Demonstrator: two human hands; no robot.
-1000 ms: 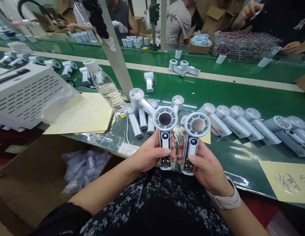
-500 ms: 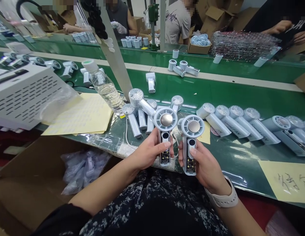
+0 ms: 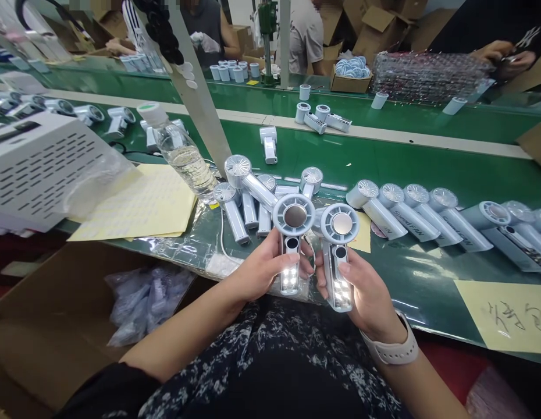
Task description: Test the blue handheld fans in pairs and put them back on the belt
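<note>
My left hand (image 3: pixel 264 265) is closed around the handle of a light blue handheld fan (image 3: pixel 294 215), its thumb on the front below the black oval. My right hand (image 3: pixel 369 285) grips a second light blue fan (image 3: pixel 340 223) the same way, thumb on its front. Both fans are upright side by side, silver discs facing me, and white lights glow in both handles. Just beyond them several fans (image 3: pixel 238 218) lie in a loose pile. To the right a row of fans (image 3: pixel 416 216) lies slanted on the green table (image 3: pixel 410 267).
A water bottle (image 3: pixel 181 154) leans beside a metal post (image 3: pixel 200 99). Yellow sheets (image 3: pixel 143 203) and a vented white box (image 3: pixel 43 169) are at left. A carton (image 3: pixel 47 314) with bagged items stands below. A handwritten yellow paper (image 3: pixel 506 317) lies right. People sit across the table.
The lights in both handles have come on; they were dark before. The right fan has tilted slightly, its head shifting left. The view has shifted a little.
</note>
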